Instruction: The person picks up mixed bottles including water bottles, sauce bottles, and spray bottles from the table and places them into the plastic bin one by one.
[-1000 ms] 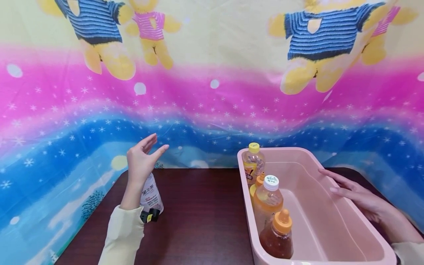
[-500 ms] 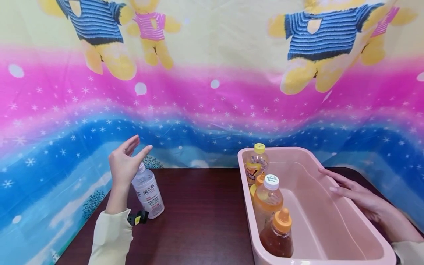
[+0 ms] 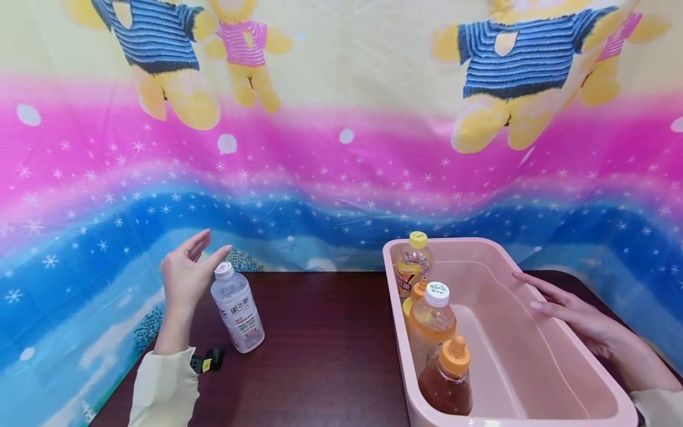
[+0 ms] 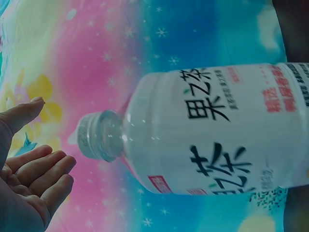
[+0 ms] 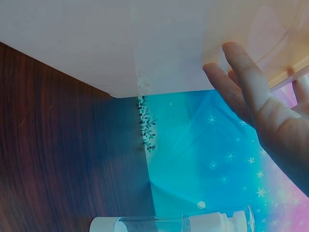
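A clear plastic bottle (image 3: 238,311) with a white cap and a white label with dark characters stands on the dark table, left of centre. Just behind and left of its cap, my left hand (image 3: 187,270) is raised, thumb and fingers apart, holding nothing. In the left wrist view, a gap shows between those fingers (image 4: 55,164) and the bottle (image 4: 217,130). My right hand (image 3: 587,323) rests at the right rim of a pink bin (image 3: 480,243); in the right wrist view its extended fingers (image 5: 246,72) touch the bin's outer wall.
Along the bin's left side stand a yellow-capped bottle (image 3: 409,270), a white-capped bottle (image 3: 433,320) and an orange-topped bottle of brown liquid (image 3: 448,382), with another orange top between. A white-lidded clear container (image 5: 203,224) shows low in the right wrist view. A printed cloth hangs behind.
My left hand has moved left and slightly down, away from the bottle, uncovering its cap and upper part. The yellow-capped bottle has shifted slightly right, then settled. My right hand has stayed put.
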Motion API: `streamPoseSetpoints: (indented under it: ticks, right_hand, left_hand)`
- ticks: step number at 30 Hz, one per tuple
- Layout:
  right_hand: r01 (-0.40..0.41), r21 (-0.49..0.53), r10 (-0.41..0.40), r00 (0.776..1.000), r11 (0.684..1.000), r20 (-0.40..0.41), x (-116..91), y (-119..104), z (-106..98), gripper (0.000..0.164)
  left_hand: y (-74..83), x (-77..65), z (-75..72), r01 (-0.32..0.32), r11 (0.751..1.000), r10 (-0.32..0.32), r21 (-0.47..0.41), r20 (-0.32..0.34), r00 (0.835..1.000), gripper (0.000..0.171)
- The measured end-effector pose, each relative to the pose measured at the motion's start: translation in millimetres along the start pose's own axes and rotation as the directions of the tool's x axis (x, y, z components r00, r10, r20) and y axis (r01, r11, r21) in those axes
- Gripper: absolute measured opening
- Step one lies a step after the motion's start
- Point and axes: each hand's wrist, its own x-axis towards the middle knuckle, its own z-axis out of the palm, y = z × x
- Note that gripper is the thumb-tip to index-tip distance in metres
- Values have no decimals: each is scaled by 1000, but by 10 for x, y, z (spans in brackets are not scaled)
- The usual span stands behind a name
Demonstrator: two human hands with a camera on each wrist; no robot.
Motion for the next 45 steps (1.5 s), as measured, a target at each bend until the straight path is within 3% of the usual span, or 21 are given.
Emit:
streamPoseSetpoints:
  ticks: [12,27,37,45]
  right_hand:
    - [14,-31,-14,1000,999,-12,6,-2,2,54]
    - [21,-13,-21,1000,1000,-9,-3,8,4,53]
    - [13,12,-12,1000,1000,-3,-3,3,8,53]
    - [-1,48,0,1000,999,22,5,-2,10,53]
  left_hand:
    - [-143,-42,-38,28,999,-30,38,32,999,60]
    - [-287,-125,-9,59,996,-69,72,143,987,66]
    - [-350,-144,35,57,996,-66,63,150,986,62]
    - [-369,-168,44,42,991,-66,128,188,980,61]
